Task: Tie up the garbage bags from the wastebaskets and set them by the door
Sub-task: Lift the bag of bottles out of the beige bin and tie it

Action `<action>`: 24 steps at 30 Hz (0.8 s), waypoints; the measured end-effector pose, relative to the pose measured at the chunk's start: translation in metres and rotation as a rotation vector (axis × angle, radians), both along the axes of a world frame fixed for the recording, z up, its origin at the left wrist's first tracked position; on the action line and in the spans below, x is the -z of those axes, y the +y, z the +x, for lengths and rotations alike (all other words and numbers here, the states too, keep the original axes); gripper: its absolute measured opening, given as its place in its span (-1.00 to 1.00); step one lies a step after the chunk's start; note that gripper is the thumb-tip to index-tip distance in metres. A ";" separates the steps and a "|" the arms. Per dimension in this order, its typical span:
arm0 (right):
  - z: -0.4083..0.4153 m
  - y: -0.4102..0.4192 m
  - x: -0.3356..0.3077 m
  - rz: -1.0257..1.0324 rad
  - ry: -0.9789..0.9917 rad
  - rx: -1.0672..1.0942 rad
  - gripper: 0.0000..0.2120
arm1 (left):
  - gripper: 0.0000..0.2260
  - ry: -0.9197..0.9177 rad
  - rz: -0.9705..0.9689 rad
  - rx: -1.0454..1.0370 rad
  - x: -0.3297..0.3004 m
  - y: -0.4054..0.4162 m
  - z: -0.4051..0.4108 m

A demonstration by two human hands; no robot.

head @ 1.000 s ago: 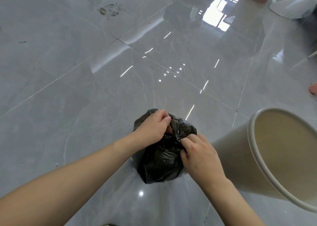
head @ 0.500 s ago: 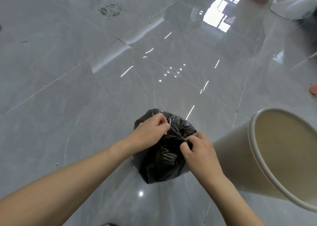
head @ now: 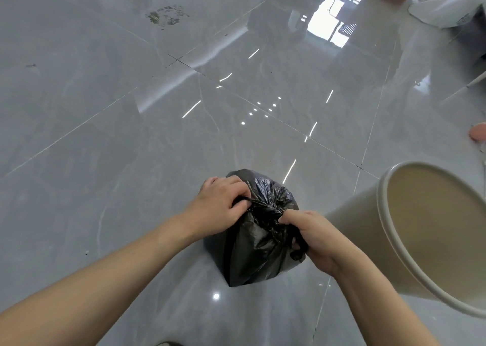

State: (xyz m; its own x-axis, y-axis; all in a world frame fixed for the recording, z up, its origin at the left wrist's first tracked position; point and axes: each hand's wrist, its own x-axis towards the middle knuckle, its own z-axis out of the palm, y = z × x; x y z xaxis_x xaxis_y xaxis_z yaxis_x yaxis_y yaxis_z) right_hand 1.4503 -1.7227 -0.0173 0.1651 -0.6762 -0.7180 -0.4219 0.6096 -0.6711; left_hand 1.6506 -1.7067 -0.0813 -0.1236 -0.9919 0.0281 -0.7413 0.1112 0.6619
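Left hand and right hand both pinch twisted top of crinkled black plastic garbage bag; beige round plastic wastebasket lies beside.

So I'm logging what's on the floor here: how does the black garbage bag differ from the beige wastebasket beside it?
The garbage bag is black, crinkled and soft; the wastebasket is beige, smooth and rigid. The bag's top is gathered shut, gripped by the left hand and right hand; the wastebasket's mouth is open, no liner showing, and no hand touches it. The bag looks smaller. Both are on the grey tiled floor.
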 end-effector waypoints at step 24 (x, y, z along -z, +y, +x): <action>0.005 -0.004 0.006 -0.028 -0.182 0.011 -0.81 | -0.96 0.078 0.020 -0.103 0.002 -0.007 0.001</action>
